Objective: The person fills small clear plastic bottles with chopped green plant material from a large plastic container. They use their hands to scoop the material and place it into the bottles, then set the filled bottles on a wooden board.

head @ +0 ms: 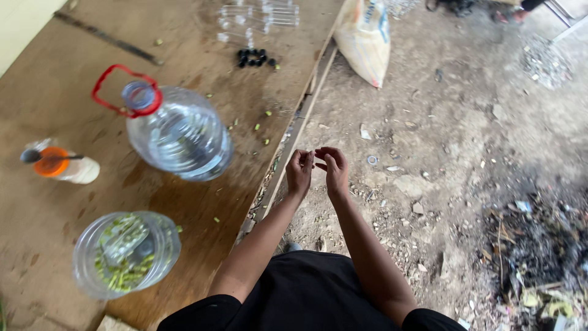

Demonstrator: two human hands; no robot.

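My left hand (300,170) and my right hand (334,168) are held together in front of me, beyond the edge of the wooden table (55,104) and over the dirt ground. The fingertips of both hands meet and are pinched; whether something small sits between them I cannot tell. On the table to my left stands a large clear water jug (177,132) with a red handle. A clear open jar (125,252) with small green pieces inside stands near the table's front. A small bottle with an orange cap (61,167) lies at the far left.
Several black caps (253,58) and clear small bottles (260,15) lie at the table's far end. Green bits are scattered on the wood. A pale sack (364,38) leans by the table corner. Ash and burnt debris (539,245) lie at the right on the ground.
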